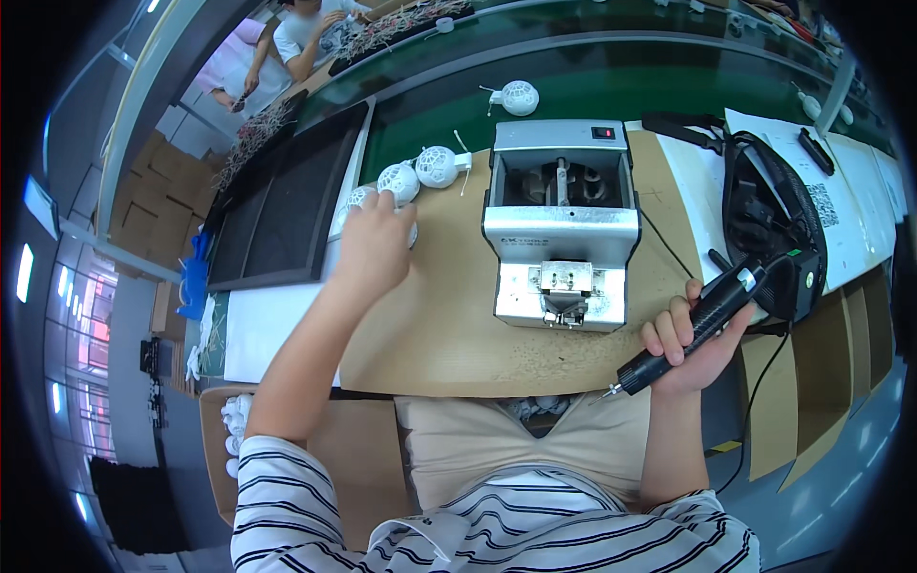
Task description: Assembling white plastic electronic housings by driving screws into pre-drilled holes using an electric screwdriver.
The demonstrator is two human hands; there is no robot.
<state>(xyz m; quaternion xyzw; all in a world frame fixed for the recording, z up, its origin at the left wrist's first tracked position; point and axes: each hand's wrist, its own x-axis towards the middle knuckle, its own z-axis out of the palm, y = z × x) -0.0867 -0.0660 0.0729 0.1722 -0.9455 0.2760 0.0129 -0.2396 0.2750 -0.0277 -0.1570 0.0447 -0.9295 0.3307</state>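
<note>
Bring the left hand [374, 253] straight down over the row of white lattice balls [397, 183] toward the far left corner of the tabletop [439, 296], and take just one by its round sides, without squeezing the open mesh or nudging neighbours toward the green belt [430, 124] past the far edge. Left fingers bent down among the balls; cannot tell about any firm hold, with the palm side hidden. Right fingers wrapped around the black electric screwdriver [688, 325], over the near edge toward the right; best held by the right hand [705, 361] with the bit aimed away from the lap and the cord [755, 411] free of the elbow. Mind the thin pale stems [461, 143] on the balls, likely to snag. Underneath, a brown board [458, 353], dark-speckled along the near edge in front of the grey metal machine [564, 229]. Toward the left edge, a black tray [277, 201]; toward the right edge, a black bag [778, 210]. Below the near edge at left, a cardboard box [353, 458] with white pieces [236, 420]. Beyond the far left corner, co-workers [253, 67] beside tangled wires [401, 24].
</note>
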